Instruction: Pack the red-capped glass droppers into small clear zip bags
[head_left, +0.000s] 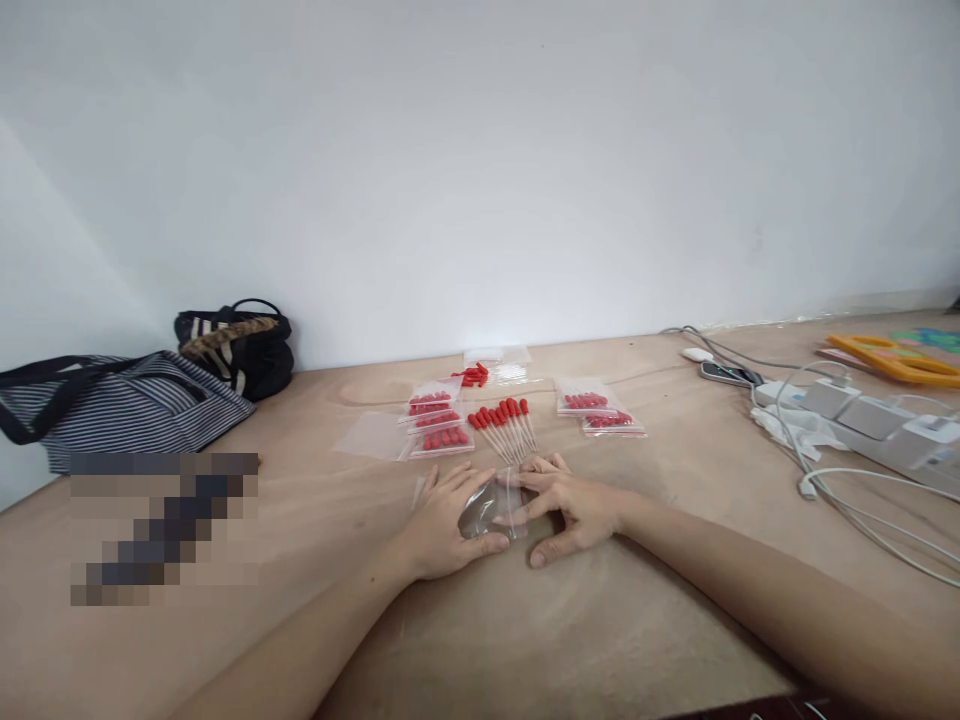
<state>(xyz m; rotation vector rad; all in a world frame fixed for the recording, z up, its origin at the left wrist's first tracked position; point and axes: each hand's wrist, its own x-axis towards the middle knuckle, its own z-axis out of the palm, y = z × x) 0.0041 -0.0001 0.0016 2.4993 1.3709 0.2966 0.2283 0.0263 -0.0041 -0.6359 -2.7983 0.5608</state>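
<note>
Near the front edge of the worktop, about midway along, a clear bag under both hands, with its strip facing the right edge. Left hand spread over the opposite end, thumb stretched out on the front-edge side. Right hand bent at the strip, fingertips against it, thumb well apart from the index finger; no thumb-to-finger pinch in sight. Impossible to tell whether any film sits caught between the right fingers.

For good control, press lightly with the left palm against sliding, and work at the strip with fingertips alone. Spread the pressure evenly along the strip; avoid creasing the film, probably thin and apt to cling. Pull straight, never on a slant.

Just beyond the bag, toward the back edge, a fan of droppers, pale stems pointing at the right hand: mind the knuckles there. Leave undisturbed the filled bags on the left-edge side of the fan, and the loose bulbs near the back edge.
</note>
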